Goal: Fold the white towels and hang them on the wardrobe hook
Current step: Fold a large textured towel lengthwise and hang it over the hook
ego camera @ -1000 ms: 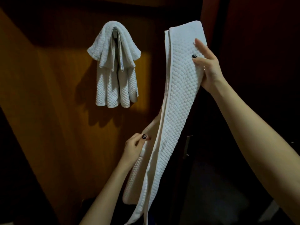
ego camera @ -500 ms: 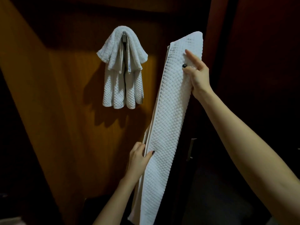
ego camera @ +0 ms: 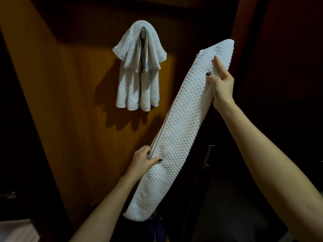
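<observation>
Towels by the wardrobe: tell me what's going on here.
A person holds a long, narrow folded towel at a slant in front of the wooden wardrobe panel. The right hand grips it near the upper end, and the left hand pinches its edge lower down, thumb across the front. A second white towel already hangs draped over the hook. The held one is folded but not yet hung.
</observation>
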A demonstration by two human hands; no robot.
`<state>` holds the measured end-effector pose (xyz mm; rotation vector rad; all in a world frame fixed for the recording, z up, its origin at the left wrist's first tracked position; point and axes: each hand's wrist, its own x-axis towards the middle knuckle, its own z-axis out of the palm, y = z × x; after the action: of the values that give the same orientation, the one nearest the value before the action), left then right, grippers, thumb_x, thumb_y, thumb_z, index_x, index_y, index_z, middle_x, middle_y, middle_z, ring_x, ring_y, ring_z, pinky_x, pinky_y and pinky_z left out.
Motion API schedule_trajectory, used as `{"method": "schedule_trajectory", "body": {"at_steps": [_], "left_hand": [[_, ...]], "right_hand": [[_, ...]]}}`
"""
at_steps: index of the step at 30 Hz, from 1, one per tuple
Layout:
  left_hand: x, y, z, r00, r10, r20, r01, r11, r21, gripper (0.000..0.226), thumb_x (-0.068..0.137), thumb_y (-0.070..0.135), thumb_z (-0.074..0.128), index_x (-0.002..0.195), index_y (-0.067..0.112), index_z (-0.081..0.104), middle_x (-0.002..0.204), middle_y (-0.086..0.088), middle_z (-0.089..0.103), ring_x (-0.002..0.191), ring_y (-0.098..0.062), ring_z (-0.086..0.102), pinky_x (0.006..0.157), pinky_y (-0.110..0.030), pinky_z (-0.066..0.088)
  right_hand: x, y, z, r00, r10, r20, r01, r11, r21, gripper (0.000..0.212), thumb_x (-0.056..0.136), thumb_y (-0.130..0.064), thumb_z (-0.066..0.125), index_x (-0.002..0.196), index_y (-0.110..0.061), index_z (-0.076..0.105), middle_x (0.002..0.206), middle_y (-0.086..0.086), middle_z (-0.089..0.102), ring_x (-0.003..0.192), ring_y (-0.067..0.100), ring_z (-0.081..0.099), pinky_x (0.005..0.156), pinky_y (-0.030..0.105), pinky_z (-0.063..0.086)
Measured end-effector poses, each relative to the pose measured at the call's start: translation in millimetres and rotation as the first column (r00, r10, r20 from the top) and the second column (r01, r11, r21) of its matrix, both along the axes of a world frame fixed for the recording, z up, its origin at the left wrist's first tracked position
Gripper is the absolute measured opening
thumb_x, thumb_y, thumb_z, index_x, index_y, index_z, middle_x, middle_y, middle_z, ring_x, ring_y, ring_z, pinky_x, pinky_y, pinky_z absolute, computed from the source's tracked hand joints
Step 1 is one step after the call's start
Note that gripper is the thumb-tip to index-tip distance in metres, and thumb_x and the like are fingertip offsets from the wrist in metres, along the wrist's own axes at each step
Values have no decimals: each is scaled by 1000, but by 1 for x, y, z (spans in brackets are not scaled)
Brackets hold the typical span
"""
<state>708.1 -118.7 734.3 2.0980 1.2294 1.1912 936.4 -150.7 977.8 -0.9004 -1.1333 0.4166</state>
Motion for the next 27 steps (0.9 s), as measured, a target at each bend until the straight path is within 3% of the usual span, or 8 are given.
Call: {"method": "schedule_trajectory", "body": {"at_steps": [3,5,8,11,15,19,23,27], "left_hand": [[-11,-2,-3,994,-21,107,20,1000,10,20,87,17,67,72,7,58,73,1,54,64,-5,49,59,-17,38],[-17,-6,-2,968,-46,245,74,991,-108,16,93,12,59,83,4,69,83,-4,64,73,-5,58,68,-24,47],[-26,-13,7,939,-71,336,143,971,-193,14,89,6,62,99,9,72,97,4,69,88,4,62,76,-7,45],[-34,-18,19,907,-116,406,187,972,-139,16,85,-1,65,91,14,66,90,7,66,81,6,61,74,-11,46],[-37,-25,23,950,-143,277,162,986,-47,20,87,-7,55,84,10,67,89,-3,63,83,-1,58,76,-11,45],[-34,-27,18,971,-140,193,167,978,-127,17,92,12,57,107,7,64,106,1,55,97,-10,56,79,-11,44],[-27,-35,3,982,-185,-37,178,973,-148,41,87,23,64,120,17,42,120,8,35,109,-2,42,91,-20,38],[-29,-34,-6,971,-239,20,239,963,-126,39,90,17,60,125,17,43,126,6,41,114,-2,45,101,-26,39]], "right_hand": [[1,0,-2,1000,-13,-17,14,1000,8,62,86,13,47,143,-12,45,148,4,43,134,13,44,95,18,48],[-1,1,-1,999,-14,-38,14,1000,9,63,86,14,45,143,-11,44,149,5,42,132,12,45,89,15,49],[-6,2,1,999,-11,-50,12,1000,16,63,86,15,44,144,-11,44,150,5,40,116,2,51,82,13,50],[-11,1,7,998,-18,-60,20,999,34,64,85,16,44,144,-10,43,151,6,39,115,1,52,79,11,49],[-17,0,11,996,-26,-87,30,999,44,66,84,16,44,144,-11,43,151,5,39,136,14,40,80,10,48],[-23,-2,10,995,-15,-94,20,998,58,67,83,16,44,144,-11,42,152,5,39,139,17,37,87,12,49],[-28,-3,9,994,8,-110,0,997,73,67,82,16,45,144,-10,43,151,6,40,137,17,40,97,18,48],[-27,-6,11,994,-5,-109,11,999,53,66,82,16,44,142,-12,46,148,5,43,133,16,44,102,24,46]]}}
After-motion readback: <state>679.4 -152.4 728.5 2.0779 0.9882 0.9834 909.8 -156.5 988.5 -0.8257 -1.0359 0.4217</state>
